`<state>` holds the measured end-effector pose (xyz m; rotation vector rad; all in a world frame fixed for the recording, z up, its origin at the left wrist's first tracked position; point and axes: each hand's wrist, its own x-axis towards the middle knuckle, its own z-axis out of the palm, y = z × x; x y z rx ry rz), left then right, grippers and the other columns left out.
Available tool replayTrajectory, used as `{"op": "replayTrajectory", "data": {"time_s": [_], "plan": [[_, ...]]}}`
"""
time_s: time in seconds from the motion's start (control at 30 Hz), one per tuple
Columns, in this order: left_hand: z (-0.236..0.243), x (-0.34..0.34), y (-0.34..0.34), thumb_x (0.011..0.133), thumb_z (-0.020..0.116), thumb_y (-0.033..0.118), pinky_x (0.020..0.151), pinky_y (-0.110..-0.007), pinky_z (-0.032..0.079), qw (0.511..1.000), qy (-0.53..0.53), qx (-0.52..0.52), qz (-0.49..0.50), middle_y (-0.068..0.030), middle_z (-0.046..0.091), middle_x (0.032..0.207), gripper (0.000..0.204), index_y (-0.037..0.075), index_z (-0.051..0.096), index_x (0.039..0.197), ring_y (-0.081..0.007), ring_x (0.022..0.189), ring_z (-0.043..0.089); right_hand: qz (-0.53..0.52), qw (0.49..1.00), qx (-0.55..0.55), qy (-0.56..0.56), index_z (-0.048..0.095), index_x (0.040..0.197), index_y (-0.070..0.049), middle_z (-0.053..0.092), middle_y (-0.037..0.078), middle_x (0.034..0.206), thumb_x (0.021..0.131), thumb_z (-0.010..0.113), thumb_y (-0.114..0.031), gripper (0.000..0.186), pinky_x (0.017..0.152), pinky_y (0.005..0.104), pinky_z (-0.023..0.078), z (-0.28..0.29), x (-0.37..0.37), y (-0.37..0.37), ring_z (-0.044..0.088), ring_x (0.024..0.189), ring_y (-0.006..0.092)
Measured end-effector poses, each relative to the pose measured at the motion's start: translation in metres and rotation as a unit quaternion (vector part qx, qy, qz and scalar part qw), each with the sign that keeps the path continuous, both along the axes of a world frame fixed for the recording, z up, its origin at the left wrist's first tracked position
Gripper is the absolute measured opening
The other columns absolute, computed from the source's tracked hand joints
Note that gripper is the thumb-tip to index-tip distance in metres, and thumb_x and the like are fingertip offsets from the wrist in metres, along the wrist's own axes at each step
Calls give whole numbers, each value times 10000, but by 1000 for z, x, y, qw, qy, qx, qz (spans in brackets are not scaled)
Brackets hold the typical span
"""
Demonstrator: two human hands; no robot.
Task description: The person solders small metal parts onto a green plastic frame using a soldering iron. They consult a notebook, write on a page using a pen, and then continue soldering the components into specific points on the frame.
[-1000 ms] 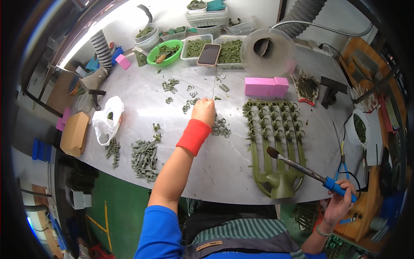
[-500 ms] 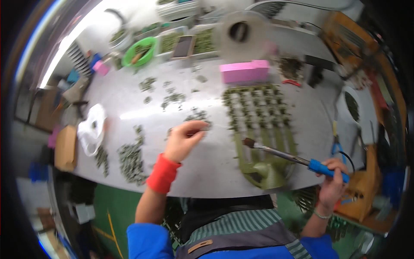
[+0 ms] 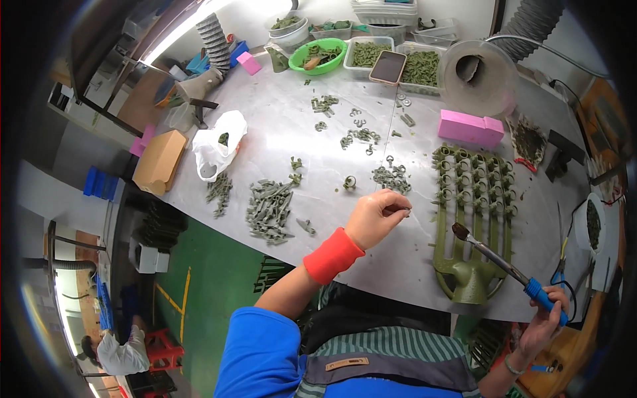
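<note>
My right hand (image 3: 548,318) is wrapped round the blue handle of a soldering iron (image 3: 507,265), whose dark brown tip points up and left over a green wax casting frame (image 3: 471,278). Rows of small green ring-shaped parts (image 3: 474,182) stand along the far part of the frame's bars. My left hand (image 3: 378,215), above a red wristband, has thumb and forefinger pinched together over the metal table. A tiny dark bit shows at the fingertips, too small to name. Just beyond that hand lies a cluster of small grey-green pieces (image 3: 391,178).
Grey-green pieces form a pile (image 3: 269,209) at left, near a white plastic bag (image 3: 221,146) and cardboard box (image 3: 159,162). A pink block (image 3: 470,128) stands beyond the frame. Behind are a green bowl (image 3: 318,56), a phone (image 3: 388,67) on tubs, and a round translucent hood (image 3: 478,76).
The view has swung left, so the table's things sit farther right in the picture. My left hand stays pinched and my right hand still holds the soldering iron.
</note>
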<state>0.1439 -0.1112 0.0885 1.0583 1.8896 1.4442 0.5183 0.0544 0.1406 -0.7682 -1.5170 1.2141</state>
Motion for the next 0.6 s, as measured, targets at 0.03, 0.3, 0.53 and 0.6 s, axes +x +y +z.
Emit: {"op": "replayTrajectory", "data": {"time_s": [0.03,0.3,0.53,0.6], "plan": [[1,0,0,890,698,-11,786,-243,569,1000,7,4,1,-49,683,973,129,-3,705,1019,-100,893,686,3,1000,-1,4,554,964,-14,564,142,990,1008,426,-189,222,666,318,473,1,-2,-1,516,758,188],[15,11,19,846,711,-57,769,-258,594,990,125,69,-24,-86,696,990,159,-12,707,999,-159,872,708,29,999,9,26,574,947,37,595,174,918,944,460,-104,181,650,347,515,4,-11,-5,570,723,215],[18,28,55,757,787,19,820,-346,491,922,376,93,-17,-1,734,881,216,117,759,946,-219,888,597,70,997,4,16,616,962,58,624,199,958,953,500,-65,170,677,367,597,6,-28,-5,648,791,251],[16,29,60,752,789,28,829,-347,479,915,393,87,-20,7,733,883,217,124,761,944,-216,890,592,81,996,-11,32,620,956,66,625,198,973,962,510,-51,160,703,371,614,4,-33,-3,657,813,253]]}}
